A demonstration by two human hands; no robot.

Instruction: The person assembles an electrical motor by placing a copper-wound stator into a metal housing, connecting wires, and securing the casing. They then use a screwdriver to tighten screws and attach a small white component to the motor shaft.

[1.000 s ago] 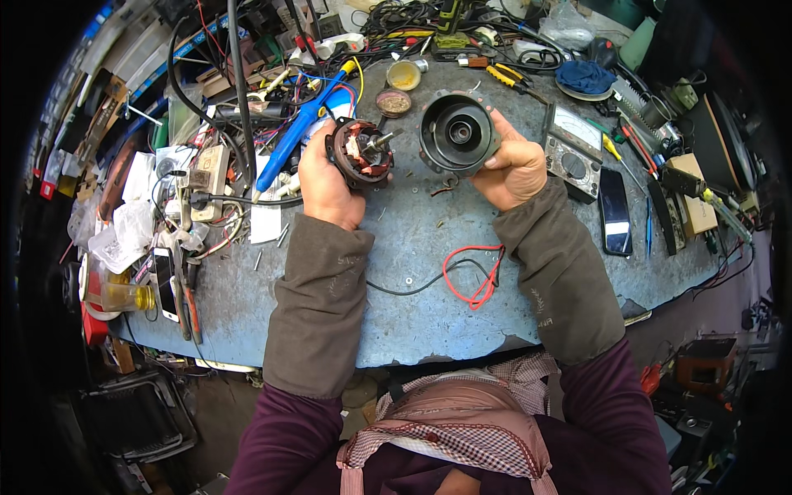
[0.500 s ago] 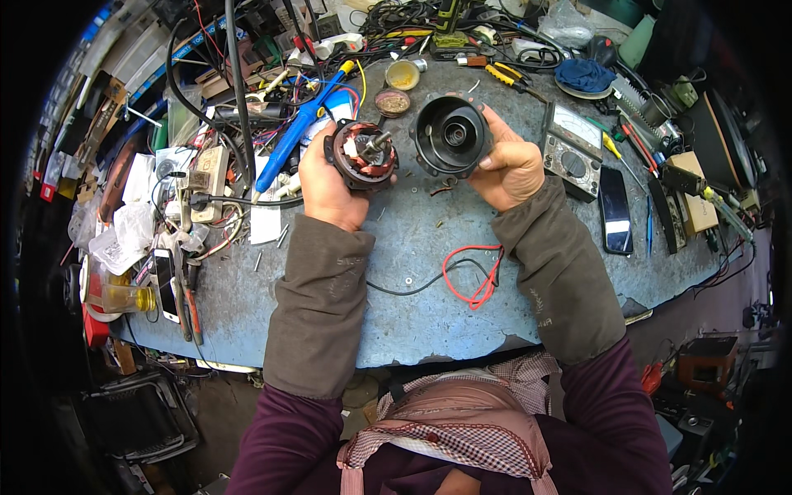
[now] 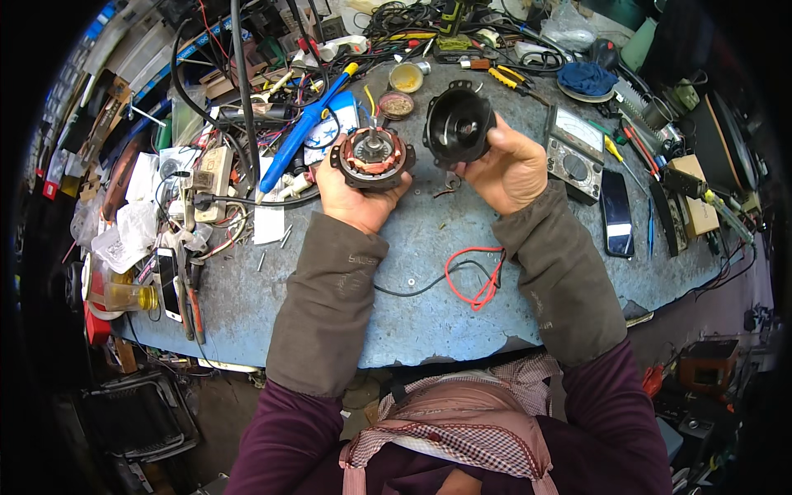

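Note:
An electric motor (image 3: 371, 157) with copper windings rests in my left hand (image 3: 353, 198), which is closed round its underside. Its metal shaft stands up, tilted slightly away from me. To its right, my right hand (image 3: 513, 173) grips a black motor housing cover (image 3: 455, 132) by its right edge, thumb at the rim. The cover's hollow inside, with a round seat at its centre, faces toward me and the motor. A small gap separates the two parts. Both are held above the workbench (image 3: 421, 322).
Red and black test leads (image 3: 474, 285) lie on the bench in front. An analog multimeter (image 3: 574, 157) and a dark phone (image 3: 615, 213) lie at right. A blue soldering iron (image 3: 305, 128), cables and a white phone (image 3: 167, 285) are at left. Two small round tins (image 3: 406, 78) stand behind.
My left hand has moved slightly right and turned the motor so its shaft points more upward. My right hand has tipped the cover toward the motor.

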